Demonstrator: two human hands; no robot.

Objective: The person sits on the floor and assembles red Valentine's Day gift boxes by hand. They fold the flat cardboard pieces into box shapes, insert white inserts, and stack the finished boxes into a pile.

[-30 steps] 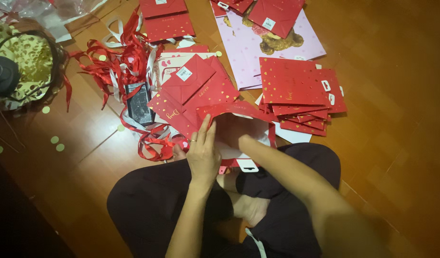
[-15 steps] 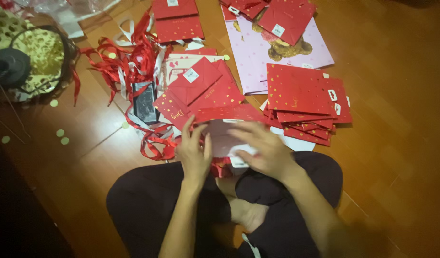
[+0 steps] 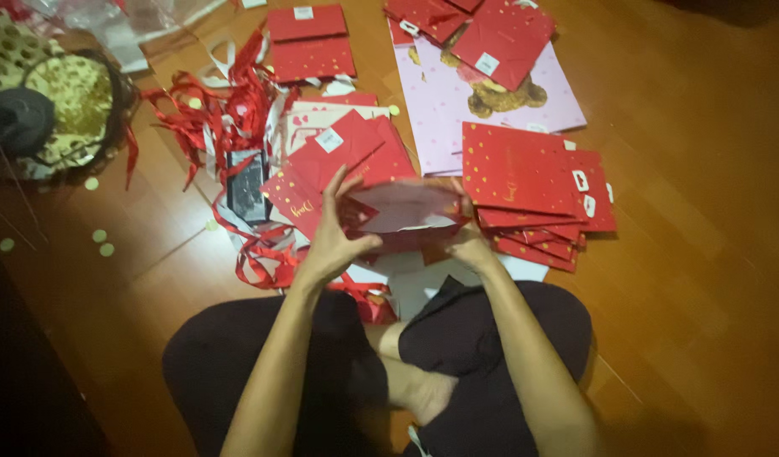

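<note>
Big wooden floor (image 3: 702, 254) covered in stuff: a pink bear-print sheet (image 3: 432, 101) up top, a stack of red gift bags (image 3: 525, 182) just right of the hands, a tangle of red ribbon (image 3: 229, 110) on the left. In the middle, over the person's crossed legs, sits a red paper bag (image 3: 406, 211) pulled open, pale inside showing. Left hand (image 3: 334, 241) pinches its left edge, fingers spread upward. Right hand (image 3: 470, 245) grips the right edge, fingers curled behind the paper.

red gift bag (image 3: 406, 211) opened in both hands, flat red bags (image 3: 525, 182) stacked right, pink bear bag (image 3: 457, 110) behind
</note>
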